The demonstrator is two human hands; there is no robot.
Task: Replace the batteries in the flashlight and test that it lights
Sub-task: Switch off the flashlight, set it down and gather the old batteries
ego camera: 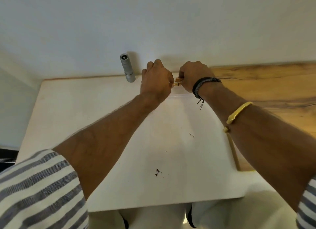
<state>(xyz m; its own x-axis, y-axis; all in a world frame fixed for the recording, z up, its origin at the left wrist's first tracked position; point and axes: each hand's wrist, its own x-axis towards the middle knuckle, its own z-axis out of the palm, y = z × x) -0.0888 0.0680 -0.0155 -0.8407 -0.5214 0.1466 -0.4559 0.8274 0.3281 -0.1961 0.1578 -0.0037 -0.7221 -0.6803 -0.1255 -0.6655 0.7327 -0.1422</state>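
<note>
A silver flashlight [127,68] stands upright at the far edge of the white table [95,119], against the wall, to the left of my hands. My left hand [156,80] and my right hand [193,76] meet just right of it, both closed on a small gold-coloured piece [177,81] held between the fingertips. Most of that piece is hidden by my fingers, so I cannot tell what it is. A clear plastic bag [181,96] lies flat on the table below my hands.
The wall runs close behind the table. A wooden surface [266,85] adjoins the table on the right. Small dark specks [158,172] mark the near part of the tabletop. My striped sleeves show at the bottom corners.
</note>
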